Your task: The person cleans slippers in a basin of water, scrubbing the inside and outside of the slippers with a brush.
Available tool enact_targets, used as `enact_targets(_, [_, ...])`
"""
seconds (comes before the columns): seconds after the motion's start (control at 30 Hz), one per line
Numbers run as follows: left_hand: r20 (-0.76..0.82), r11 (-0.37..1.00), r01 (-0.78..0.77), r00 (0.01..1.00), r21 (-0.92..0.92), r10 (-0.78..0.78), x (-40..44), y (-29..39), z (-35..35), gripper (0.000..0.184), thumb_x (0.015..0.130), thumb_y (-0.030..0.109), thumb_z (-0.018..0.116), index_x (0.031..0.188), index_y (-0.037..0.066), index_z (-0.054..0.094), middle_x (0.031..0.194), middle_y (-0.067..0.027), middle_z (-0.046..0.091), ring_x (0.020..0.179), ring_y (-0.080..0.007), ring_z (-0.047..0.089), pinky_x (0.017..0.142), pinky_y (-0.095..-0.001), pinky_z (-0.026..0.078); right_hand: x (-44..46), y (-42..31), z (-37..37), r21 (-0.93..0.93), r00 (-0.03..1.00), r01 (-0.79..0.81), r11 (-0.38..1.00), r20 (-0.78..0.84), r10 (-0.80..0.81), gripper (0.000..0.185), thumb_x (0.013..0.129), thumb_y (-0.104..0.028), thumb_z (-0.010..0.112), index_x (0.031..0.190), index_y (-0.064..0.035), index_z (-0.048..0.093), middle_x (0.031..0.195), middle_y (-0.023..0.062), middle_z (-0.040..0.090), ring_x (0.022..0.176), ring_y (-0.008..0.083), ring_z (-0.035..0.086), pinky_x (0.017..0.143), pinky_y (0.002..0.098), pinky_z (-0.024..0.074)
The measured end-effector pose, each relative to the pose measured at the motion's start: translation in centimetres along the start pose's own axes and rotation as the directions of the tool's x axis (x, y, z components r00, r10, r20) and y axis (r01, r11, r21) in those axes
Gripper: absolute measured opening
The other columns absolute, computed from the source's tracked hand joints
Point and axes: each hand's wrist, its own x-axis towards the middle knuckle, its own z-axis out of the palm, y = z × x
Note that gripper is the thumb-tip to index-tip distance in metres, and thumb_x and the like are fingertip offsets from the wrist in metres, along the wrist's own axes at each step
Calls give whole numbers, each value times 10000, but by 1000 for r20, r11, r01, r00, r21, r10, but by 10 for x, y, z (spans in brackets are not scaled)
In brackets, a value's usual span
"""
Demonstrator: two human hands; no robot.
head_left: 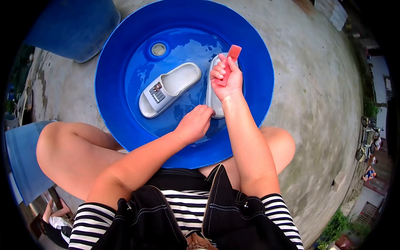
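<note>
Inside a blue plastic tub (pixel 114 89) with shallow water lie two pale grey slippers. The left slipper (pixel 181 79) rests on the tub's bottom, with a bear figure and grey lettering on its strap. My left hand (pixel 196 123) is closed on the near end of the right slipper (pixel 214 102). My right hand (pixel 229 79), over that slipper's far part, is wrapped round a pinkish-red brush (pixel 234 52). The brush sticks out past the fist at both ends. My hand and forearm hide much of the right slipper.
A round drain plug (pixel 158 49) sits in the tub's floor. Large blue containers (pixel 79 29) stand at the upper left and left (pixel 29 154). Grey concrete (pixel 316 96) surrounds the tub, which stands between my knees. Other people and a parked bike appear at the edges.
</note>
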Motion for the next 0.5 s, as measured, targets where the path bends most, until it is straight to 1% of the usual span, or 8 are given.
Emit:
enact_targets(0.07, [-4,883,150,986,444,-166,-14,-41,18,355,854,42,647,1205,21,602,1236,-177,566,1261,-398,502,1053,-472,442,-6,10,-2,-122,998,-48,991,42,53,212,1019,-209,579,1163,-56,553,740,9,500,596,118,464,509,251,384])
enact_targets(0.2, [2,687,319,906,652,-423,-5,-43,-6,384,887,97,660,1265,50,609,1239,-165,605,1239,-348,543,1041,-429,459,-9,21,-14,-296,997,-70,953,12,77,192,1031,-177,553,1173,-48,560,767,19,532,640,134,528,541,268,442])
enact_targets(0.27, [601,631,766,449,123,-662,13,-32,-18,322,896,98,666,1215,59,638,1029,-127,662,1075,-269,645,941,-400,516,-16,22,-26,-405,999,-45,913,2,51,189,1036,-165,541,1180,-45,561,781,25,549,663,143,562,559,277,473])
enact_targets(0.3, [530,773,631,680,-70,-507,9,-31,-19,237,910,82,649,1145,49,656,853,-103,643,918,-265,680,843,-410,543,-16,20,-32,-520,999,-51,853,-41,35,192,1040,-154,530,1189,-38,559,794,33,565,689,149,588,582,286,501])
enact_targets(0.33, [179,906,417,888,68,-423,8,-31,-19,202,910,89,646,1107,50,666,880,-115,636,944,-286,666,849,-423,540,-16,20,-38,-624,996,-64,779,-85,13,196,1043,-143,519,1198,-30,558,808,41,580,715,156,615,605,296,529])
enact_targets(0.4, [-328,934,189,941,302,-84,16,-19,-31,187,887,100,660,1064,40,663,967,-150,621,1051,-344,610,900,-447,512,-16,19,-47,-645,995,-77,760,-92,22,201,1044,-133,511,1199,-17,563,841,54,599,738,161,636,629,298,549])
enact_targets(0.47, [-366,708,156,918,689,154,29,-12,-64,267,874,139,674,1123,45,685,1142,-163,648,1293,-315,519,1134,-486,373,-16,17,-46,-771,988,-132,622,-154,19,198,1044,-127,502,1191,-11,568,867,57,602,737,155,634,617,294,546])
enact_targets(0.5, [-190,571,210,977,794,-95,30,-14,-78,289,866,178,686,1124,50,710,1147,-157,673,1280,-300,548,1160,-496,340,-13,18,-48,-815,983,-170,554,-178,40,196,1046,-127,498,1184,-8,569,889,58,601,729,148,626,611,289,544])
